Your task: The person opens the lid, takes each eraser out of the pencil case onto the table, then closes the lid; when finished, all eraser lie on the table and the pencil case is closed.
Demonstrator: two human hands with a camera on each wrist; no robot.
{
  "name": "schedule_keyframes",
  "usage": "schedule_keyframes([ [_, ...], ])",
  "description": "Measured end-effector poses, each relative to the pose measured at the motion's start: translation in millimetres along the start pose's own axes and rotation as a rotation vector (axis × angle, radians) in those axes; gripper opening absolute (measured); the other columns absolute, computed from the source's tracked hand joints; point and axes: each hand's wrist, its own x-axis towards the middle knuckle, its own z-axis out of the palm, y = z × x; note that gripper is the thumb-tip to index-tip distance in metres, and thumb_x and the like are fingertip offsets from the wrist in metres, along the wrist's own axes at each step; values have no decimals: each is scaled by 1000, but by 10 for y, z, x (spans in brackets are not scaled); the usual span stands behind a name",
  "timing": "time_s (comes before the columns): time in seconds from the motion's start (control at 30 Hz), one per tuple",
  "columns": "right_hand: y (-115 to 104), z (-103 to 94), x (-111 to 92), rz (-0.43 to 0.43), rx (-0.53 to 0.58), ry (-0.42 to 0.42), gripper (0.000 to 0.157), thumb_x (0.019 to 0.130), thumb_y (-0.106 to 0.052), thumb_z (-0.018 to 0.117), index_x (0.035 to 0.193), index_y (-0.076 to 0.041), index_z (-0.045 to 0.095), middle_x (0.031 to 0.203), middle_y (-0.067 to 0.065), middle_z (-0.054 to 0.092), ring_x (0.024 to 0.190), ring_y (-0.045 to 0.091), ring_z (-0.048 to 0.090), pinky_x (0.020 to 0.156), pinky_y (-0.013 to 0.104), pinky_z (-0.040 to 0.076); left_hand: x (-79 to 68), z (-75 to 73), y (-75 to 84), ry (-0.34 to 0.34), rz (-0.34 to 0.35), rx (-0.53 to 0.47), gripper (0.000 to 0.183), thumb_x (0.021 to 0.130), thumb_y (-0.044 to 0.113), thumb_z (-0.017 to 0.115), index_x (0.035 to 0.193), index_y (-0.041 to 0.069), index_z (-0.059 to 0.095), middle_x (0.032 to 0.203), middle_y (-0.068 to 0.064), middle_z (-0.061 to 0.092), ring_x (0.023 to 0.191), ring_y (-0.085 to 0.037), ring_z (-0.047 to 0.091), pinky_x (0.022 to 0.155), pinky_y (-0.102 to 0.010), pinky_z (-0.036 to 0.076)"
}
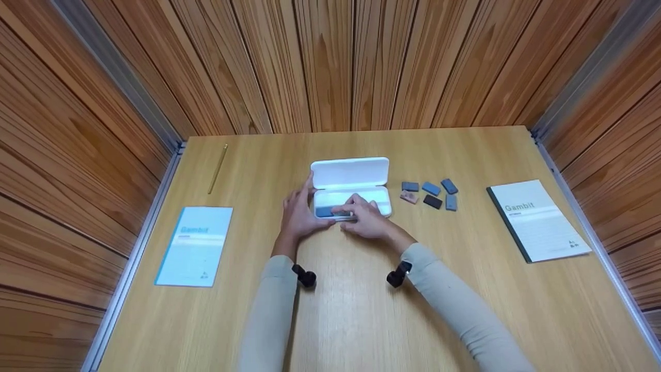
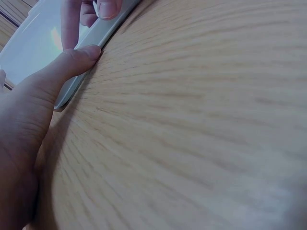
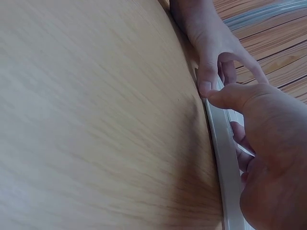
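A white pencil case lies with its lid raised at the middle of the table. My left hand holds its left end, thumb along the front edge and fingers at the side. My right hand reaches over the front rim with its fingers inside the case. A blue block lies in the case's front left part, right at the right fingertips. In the right wrist view the right thumb is at the front rim, close to the left thumb. I cannot tell whether the right fingers grip the block.
Right of the case lie several small erasers, mostly blue or dark, one pinkish. A notebook with a black spine is at the right. At the left are a light blue notebook and a gold pencil. Wooden walls stand around the table.
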Motion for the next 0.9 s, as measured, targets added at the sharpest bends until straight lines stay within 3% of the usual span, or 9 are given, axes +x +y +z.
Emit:
schedule_keyframes([
  [0.27,24,-55,6,34,44,-18,33,103,-17,74,136,-19,78,122,12,55,106,26,50,95,43,32,-6,-15,20,-9,7,9,145,71,56,103,183,33,14,156,-8,69,150,-39,54,137,-68,23],
  [0.43,-13,-107,-17,55,41,-40,29,107,-13,72,135,-18,75,126,15,54,113,30,54,102,44,42,-6,-12,14,-8,2,4,145,71,56,104,183,34,13,156,-7,69,148,-37,54,137,-66,23],
  [0.63,0,-120,-37,41,66,3,30,105,-8,72,134,-18,68,132,16,59,125,34,62,111,53,53,-4,2,1,-14,-16,-10,147,70,58,104,182,38,11,157,-6,68,149,-36,53,138,-64,22],
  [0.9,62,-118,-30,53,164,56,33,108,-5,69,138,-16,62,141,16,68,131,37,68,117,58,56,0,-4,4,-10,-22,-15,146,71,57,104,182,39,12,157,-6,67,151,-35,52,140,-64,19],
])
